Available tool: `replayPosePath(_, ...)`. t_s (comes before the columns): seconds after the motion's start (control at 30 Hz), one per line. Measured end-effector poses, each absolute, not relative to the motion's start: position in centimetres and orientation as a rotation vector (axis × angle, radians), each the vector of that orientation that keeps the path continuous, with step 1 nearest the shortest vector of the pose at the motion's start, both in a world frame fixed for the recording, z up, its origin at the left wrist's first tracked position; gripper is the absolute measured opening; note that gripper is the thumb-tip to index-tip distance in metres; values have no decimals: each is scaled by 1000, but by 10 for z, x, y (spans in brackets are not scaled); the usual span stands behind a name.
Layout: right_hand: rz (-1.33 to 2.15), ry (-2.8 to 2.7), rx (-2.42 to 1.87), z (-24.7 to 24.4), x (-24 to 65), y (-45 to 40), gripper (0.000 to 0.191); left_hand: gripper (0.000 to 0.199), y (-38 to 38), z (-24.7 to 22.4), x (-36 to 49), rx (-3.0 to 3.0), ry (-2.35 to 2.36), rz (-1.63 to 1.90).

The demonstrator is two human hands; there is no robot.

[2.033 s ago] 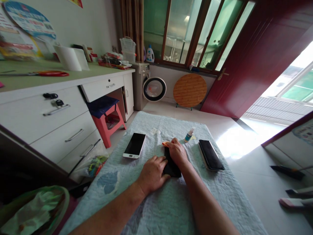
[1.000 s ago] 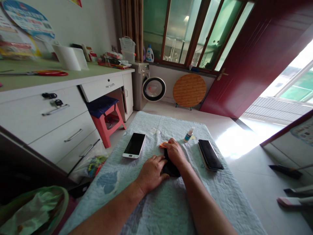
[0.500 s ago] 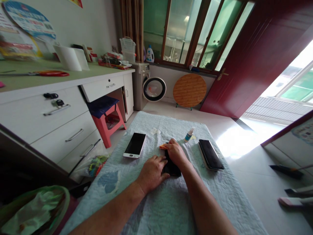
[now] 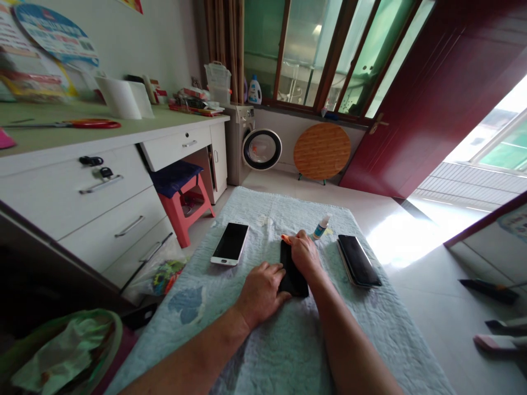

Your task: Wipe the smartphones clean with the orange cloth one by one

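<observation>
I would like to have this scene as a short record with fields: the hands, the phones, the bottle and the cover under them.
left hand: on the near left part of the black phone
right hand: on the same phone's far part, holding an orange cloth
white phone: screen up, left of both hands
small bottle: beyond the right hand, white cap
dark phone: right of both hands
quilted cover: pale blue, under all these

No readable text, small bottle's label (image 4: 319, 231) too tiny, blue oval print (image 4: 57, 35) blurred
</observation>
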State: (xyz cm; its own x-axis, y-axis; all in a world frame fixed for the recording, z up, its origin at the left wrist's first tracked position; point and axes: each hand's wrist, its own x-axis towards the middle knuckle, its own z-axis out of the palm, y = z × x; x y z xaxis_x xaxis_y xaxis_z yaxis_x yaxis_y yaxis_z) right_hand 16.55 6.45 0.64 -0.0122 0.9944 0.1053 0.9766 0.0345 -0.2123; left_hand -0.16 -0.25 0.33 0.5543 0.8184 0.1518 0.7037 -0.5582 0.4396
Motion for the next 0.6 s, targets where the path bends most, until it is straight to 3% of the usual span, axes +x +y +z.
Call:
replayPosePath(0.33,121,-1933,-2274,11,184,57,42,48,-5,4,1,2469,1269,487)
replayPosePath(0.6,97,-1996,-2059,2,175,55,37,45,-5,1,2,2457,1289,500)
